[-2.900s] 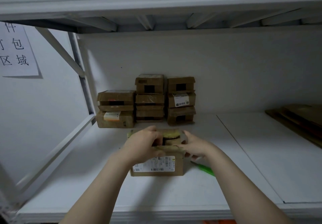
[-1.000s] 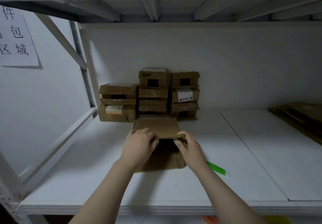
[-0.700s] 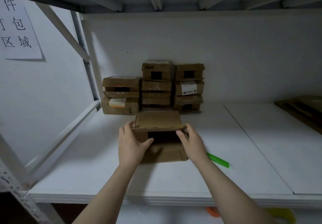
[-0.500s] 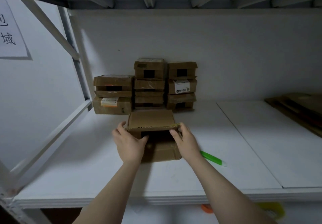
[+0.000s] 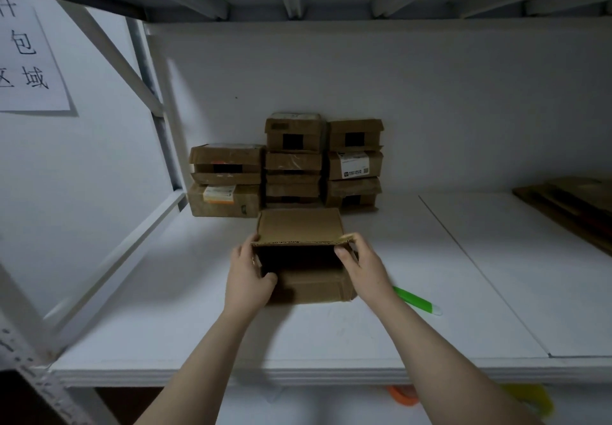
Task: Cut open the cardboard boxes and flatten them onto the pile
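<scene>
An opened brown cardboard box point(image 5: 299, 224) lies on the white shelf point(image 5: 331, 335), its dark open end facing me. My left hand point(image 5: 246, 279) grips its left side, thumb curled in at the lower front edge. My right hand point(image 5: 362, 267) grips the right side, fingers hooked over the upper right corner. A green-handled cutter point(image 5: 415, 300) lies on the shelf just right of my right wrist. The pile of flattened cardboard point(image 5: 569, 206) lies at the far right edge of the shelf.
Several closed boxes point(image 5: 291, 163) are stacked against the back wall behind the opened one. A slanted white shelf brace point(image 5: 109, 259) runs along the left. A paper sign point(image 5: 26, 60) hangs on the left wall. The upper shelf's beams hang low overhead.
The box went from upright with its label facing me to lying with its open end towards me. Both hands shifted to its sides and the opening widened.
</scene>
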